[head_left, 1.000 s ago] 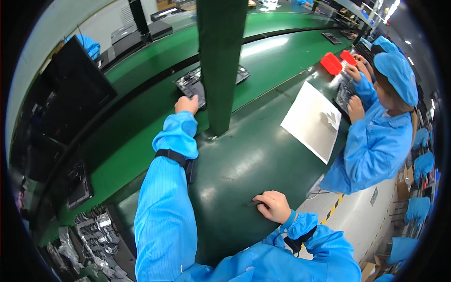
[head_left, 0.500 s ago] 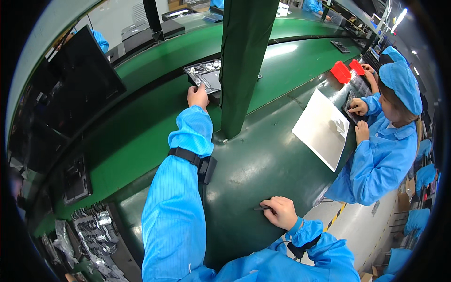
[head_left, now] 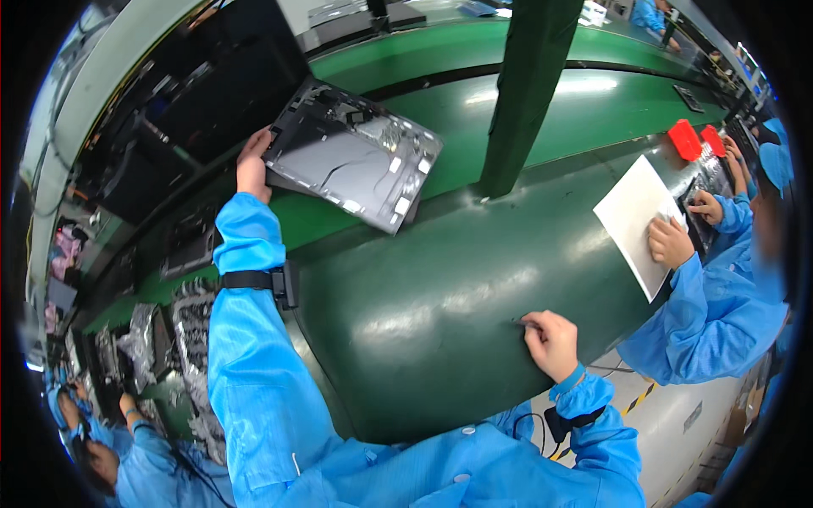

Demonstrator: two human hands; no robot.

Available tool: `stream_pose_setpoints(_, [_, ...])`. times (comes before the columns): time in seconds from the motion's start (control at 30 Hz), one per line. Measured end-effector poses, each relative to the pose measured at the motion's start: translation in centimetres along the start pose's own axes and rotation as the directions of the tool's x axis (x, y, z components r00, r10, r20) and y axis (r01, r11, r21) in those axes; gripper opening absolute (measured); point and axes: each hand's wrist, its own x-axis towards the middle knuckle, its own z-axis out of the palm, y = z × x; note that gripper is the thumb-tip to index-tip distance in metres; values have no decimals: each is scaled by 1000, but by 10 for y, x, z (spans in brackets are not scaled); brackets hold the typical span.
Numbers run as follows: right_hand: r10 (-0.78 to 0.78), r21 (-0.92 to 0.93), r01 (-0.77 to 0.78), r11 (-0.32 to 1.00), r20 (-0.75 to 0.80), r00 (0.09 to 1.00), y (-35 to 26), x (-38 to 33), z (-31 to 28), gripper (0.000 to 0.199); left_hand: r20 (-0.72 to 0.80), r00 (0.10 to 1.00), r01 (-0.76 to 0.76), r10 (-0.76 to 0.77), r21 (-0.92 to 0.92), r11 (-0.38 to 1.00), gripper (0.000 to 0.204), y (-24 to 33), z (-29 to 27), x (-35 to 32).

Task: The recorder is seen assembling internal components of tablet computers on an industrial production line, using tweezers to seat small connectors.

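Green conveyor belting runs across the upper part of the view, and in front of it lies a dark green worktable (head_left: 440,296) that serves as the landmark. Rising from the table's far edge is a dark green post (head_left: 525,93). Left of that post, the person's left hand (head_left: 252,165) is closed on the left edge of a grey open-backed panel (head_left: 356,165), thumb over its rim, holding it tilted above the belt just beyond the table's far left corner. The right hand (head_left: 552,343) rests on the table's near right edge, fingers curled together around a small dark object too small to identify. At the table's right end a white sheet (head_left: 633,216) lies under a co-worker's hand (head_left: 671,241), with two red trays (head_left: 693,140) past it.
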Motion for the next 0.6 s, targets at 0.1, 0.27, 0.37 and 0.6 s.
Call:
stream_pose_setpoints(0.1, [20, 37, -20, 999, -8, 1000, 2, -4, 0, 13, 127, 985, 94, -114, 154, 984, 29, 17, -9, -50])
stream_pose_setpoints(0.27, [-33, 20, 34, 999, -19, 999, 5, -5, 3, 13, 457, 796, 185, -397, 440, 879, 26, -33, 21, -102])
stream_pose_setpoints(0.37, [-34, 10, 33, 999, 21, 999, 0, -2, 2, 13, 401, 819, 2, -410, 713, 701, 22, -51, 29, -104])
stream_pose_setpoints(0.6, [103, 170, -115, 979, 77, 992, -18, 20, 3, 14, 45, 987, -108, 156, 898, 426, 28, -36, 14, -189])
